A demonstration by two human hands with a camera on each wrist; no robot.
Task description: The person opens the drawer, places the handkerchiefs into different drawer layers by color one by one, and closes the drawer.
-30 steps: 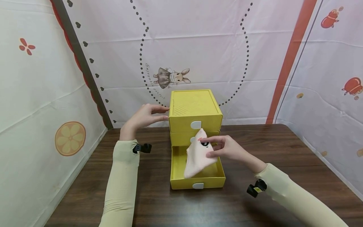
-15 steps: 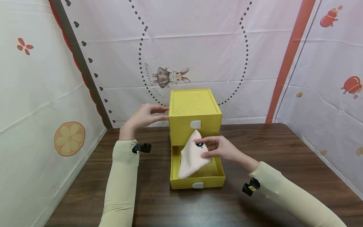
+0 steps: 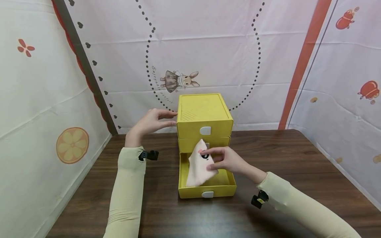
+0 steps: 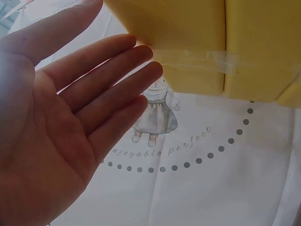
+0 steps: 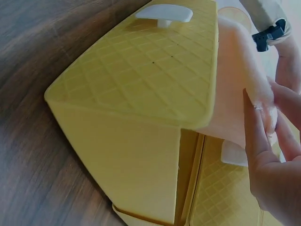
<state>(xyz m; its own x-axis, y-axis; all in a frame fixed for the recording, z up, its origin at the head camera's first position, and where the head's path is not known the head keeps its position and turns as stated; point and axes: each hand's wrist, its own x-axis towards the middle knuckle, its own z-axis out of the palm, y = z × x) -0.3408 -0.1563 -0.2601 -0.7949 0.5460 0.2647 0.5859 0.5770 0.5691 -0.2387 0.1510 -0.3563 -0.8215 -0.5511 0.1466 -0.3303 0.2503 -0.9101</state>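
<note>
A pale pink folded cloth [image 3: 197, 172] with a dark printed face hangs over the pulled-out bottom drawer [image 3: 190, 193] of a yellow drawer unit [image 3: 205, 107]. My right hand [image 3: 230, 161] pinches the cloth between thumb and fingers; the right wrist view shows the cloth [image 5: 230, 75] dipping behind the drawer front [image 5: 141, 70]. My left hand [image 3: 150, 123] is at the unit's upper left side, its fingertips right at the yellow wall. In the left wrist view the palm of my left hand [image 4: 61, 117] shows, with the fingers straight.
The unit's upper two drawers are closed, and the top one has a white pull tab [image 3: 205, 131]. A dark wooden table [image 3: 262, 205] lies under everything. Printed cloth curtains [image 3: 205, 49] stand behind and at both sides. Clear tape [image 4: 197, 63] runs along the unit's side.
My right hand has moved left and slightly down with the pink cloth, further over the bottom drawer. My left hand has stayed beside the unit.
</note>
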